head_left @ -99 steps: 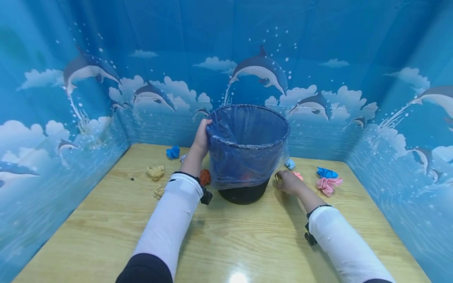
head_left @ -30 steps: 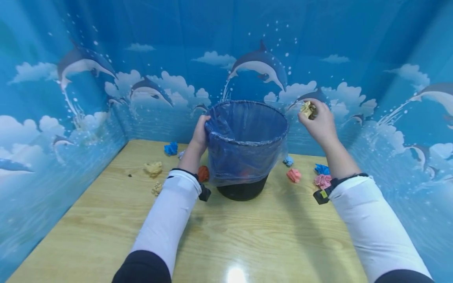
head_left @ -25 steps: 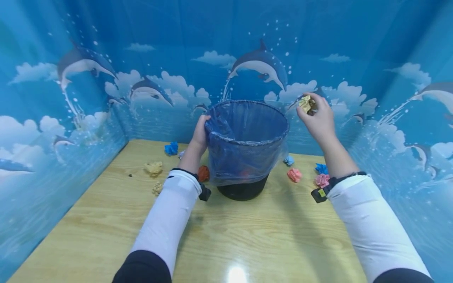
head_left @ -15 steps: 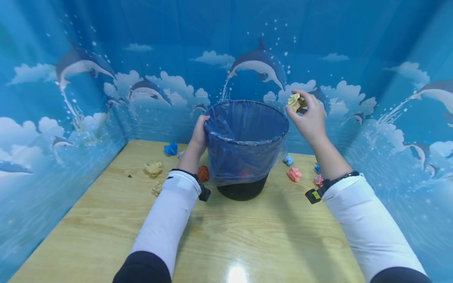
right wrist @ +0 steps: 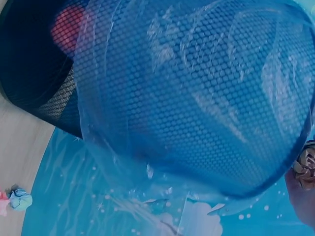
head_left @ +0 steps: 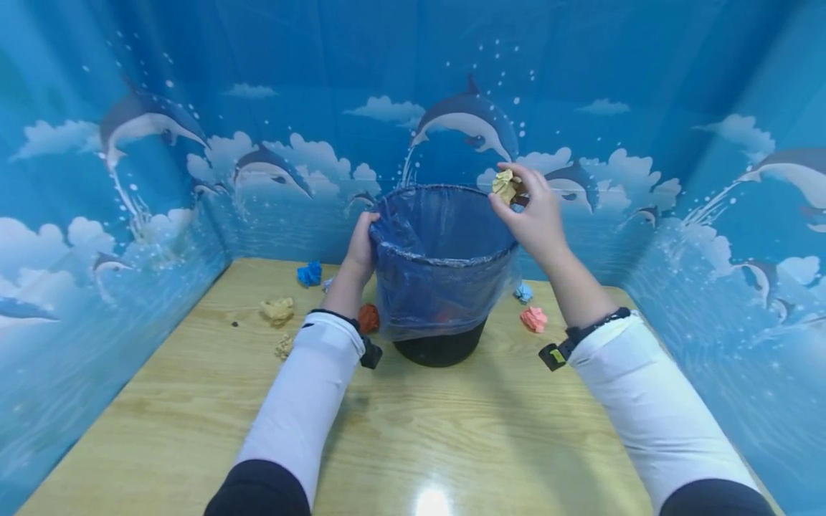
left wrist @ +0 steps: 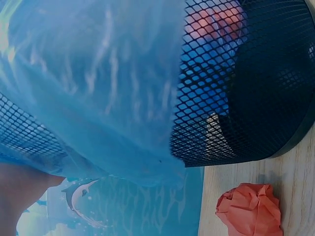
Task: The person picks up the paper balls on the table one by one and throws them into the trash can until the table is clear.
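Observation:
A black mesh wastebasket [head_left: 441,351] stands tilted on the table, with a translucent blue bin liner [head_left: 445,297] folded over its rim. My left hand [head_left: 361,247] grips the rim at the left side, thumb on top. Between thumb and fingers, my right hand [head_left: 540,222] pinches a yellow crumpled paper ball [head_left: 504,186] at the right rim of the basket. The right wrist view shows that paper ball [right wrist: 306,167] at its right edge. Through the mesh in the left wrist view, red crumpled paper [left wrist: 224,22] shows inside.
On the wooden table [head_left: 400,430] lie a blue paper ball [head_left: 309,274], yellowish ones [head_left: 277,310] and an orange-red one [head_left: 368,318] at left. A light blue ball [head_left: 523,292] and a pink ball [head_left: 533,319] lie at right. A dolphin-print curtain [head_left: 361,64] surrounds the table.
My right hand has picked the yellow paper ball off the table beside the basket, raised it, and carried it left to the rim. The left hand keeps its grip.

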Demonstrator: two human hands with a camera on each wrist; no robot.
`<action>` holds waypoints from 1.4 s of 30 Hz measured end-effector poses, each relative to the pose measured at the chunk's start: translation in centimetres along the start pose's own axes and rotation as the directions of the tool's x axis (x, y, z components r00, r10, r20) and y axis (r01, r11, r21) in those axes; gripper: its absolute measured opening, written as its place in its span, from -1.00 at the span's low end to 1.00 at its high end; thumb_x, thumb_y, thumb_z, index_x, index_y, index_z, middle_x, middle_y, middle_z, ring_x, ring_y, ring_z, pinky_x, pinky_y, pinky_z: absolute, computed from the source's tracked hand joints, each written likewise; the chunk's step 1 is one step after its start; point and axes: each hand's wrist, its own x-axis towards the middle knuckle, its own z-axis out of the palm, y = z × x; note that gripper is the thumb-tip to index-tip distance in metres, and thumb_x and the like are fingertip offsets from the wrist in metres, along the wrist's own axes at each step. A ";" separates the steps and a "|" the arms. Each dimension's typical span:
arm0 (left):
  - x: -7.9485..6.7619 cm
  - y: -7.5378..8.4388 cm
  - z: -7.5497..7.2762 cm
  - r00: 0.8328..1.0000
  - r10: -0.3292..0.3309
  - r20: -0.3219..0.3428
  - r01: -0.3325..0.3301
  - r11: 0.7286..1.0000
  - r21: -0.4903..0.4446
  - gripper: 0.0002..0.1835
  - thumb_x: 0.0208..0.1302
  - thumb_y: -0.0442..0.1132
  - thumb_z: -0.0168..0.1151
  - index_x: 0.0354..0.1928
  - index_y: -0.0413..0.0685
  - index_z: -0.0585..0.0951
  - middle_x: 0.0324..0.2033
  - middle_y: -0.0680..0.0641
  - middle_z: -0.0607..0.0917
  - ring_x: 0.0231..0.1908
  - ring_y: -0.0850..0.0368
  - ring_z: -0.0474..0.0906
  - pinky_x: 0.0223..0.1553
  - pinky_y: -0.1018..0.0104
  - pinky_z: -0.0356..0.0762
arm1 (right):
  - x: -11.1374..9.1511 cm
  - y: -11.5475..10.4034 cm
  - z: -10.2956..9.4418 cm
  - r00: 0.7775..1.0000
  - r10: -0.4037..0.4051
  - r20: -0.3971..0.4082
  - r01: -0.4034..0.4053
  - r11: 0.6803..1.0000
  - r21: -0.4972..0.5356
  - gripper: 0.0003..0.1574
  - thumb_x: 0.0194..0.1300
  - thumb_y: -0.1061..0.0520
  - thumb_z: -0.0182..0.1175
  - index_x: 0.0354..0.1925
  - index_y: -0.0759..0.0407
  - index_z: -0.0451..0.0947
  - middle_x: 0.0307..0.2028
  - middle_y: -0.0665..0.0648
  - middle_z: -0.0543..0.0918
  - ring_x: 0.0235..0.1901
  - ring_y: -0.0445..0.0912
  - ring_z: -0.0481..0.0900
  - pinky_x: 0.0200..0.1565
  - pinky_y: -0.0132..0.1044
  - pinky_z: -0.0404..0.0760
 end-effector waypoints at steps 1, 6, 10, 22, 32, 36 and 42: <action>0.0 0.0 0.0 1.000 -0.002 -0.001 0.002 1.000 0.003 -0.56 0.32 0.01 -0.35 0.08 -0.04 0.35 0.03 0.04 0.41 -0.01 0.17 0.35 0.03 0.37 0.24 | 0.0 -0.1 0.1 1.000 -0.007 0.005 0.007 1.000 -0.002 -0.42 0.34 0.11 0.17 0.31 0.09 0.38 0.17 0.27 0.43 0.00 0.04 0.47 0.11 -0.02 0.53; 0.0 0.0 -0.1 1.000 0.006 -0.001 -0.006 1.000 0.011 -0.62 0.34 0.00 -0.34 0.00 -0.03 0.35 0.00 0.05 0.40 -0.02 0.17 0.34 0.04 0.35 0.23 | 0.0 -0.4 0.7 0.999 -0.018 0.040 0.018 1.000 -0.015 -0.41 0.33 0.10 0.19 0.31 0.09 0.38 0.17 0.26 0.43 0.00 0.07 0.47 0.11 0.01 0.53; 0.0 0.0 -0.1 1.000 0.004 -0.004 -0.003 1.000 0.017 -0.60 0.34 0.00 -0.34 0.04 -0.03 0.34 0.03 0.04 0.40 0.01 0.16 0.33 0.06 0.33 0.23 | 0.1 -0.8 1.1 0.998 -0.018 0.068 0.021 0.999 -0.035 -0.40 0.32 0.11 0.20 0.30 0.07 0.38 0.18 0.25 0.43 -0.02 0.07 0.46 0.06 -0.01 0.53; 0.0 0.0 -0.1 1.000 0.015 -0.001 -0.015 1.000 -0.002 -0.70 0.36 -0.02 -0.34 -0.13 0.00 0.35 -0.04 0.05 0.41 0.00 0.13 0.33 0.05 0.34 0.23 | 0.0 -1.5 1.6 0.988 0.020 0.151 -0.009 0.997 -0.079 -0.37 0.32 0.10 0.20 0.33 0.05 0.36 0.28 0.23 0.36 0.09 0.10 0.43 0.07 -0.01 0.49; 0.0 -0.2 -0.1 1.000 0.008 0.005 -0.008 1.000 -0.003 -0.65 0.36 -0.01 -0.34 -0.06 -0.02 0.36 -0.01 0.03 0.41 -0.01 0.14 0.33 0.06 0.33 0.22 | 0.1 -1.6 2.0 0.961 0.037 0.274 0.000 0.991 -0.135 -0.31 0.34 0.06 0.18 0.39 0.03 0.27 0.39 0.19 0.27 0.27 0.13 0.33 0.17 0.09 0.41; 0.0 -0.2 -0.1 1.000 0.004 0.005 -0.004 1.000 -0.010 -0.63 0.35 0.00 -0.34 -0.04 -0.03 0.37 0.00 0.03 0.41 -0.01 0.14 0.34 0.06 0.32 0.22 | 0.2 -1.7 2.2 0.939 0.054 0.339 0.007 0.985 -0.175 -0.30 0.35 0.03 0.18 0.40 0.01 0.25 0.40 0.20 0.24 0.35 0.14 0.24 0.24 0.14 0.33; 0.0 0.0 -0.1 1.000 0.005 0.021 -0.004 1.000 -0.028 -0.62 0.36 -0.01 -0.35 -0.04 -0.05 0.38 -0.08 0.05 0.45 -0.08 0.16 0.37 0.02 0.33 0.25 | 0.4 -2.0 2.4 0.926 0.055 0.373 0.019 0.981 -0.193 -0.24 0.35 -0.04 0.19 0.43 -0.01 0.19 0.41 0.20 0.23 0.37 0.14 0.22 0.27 0.15 0.29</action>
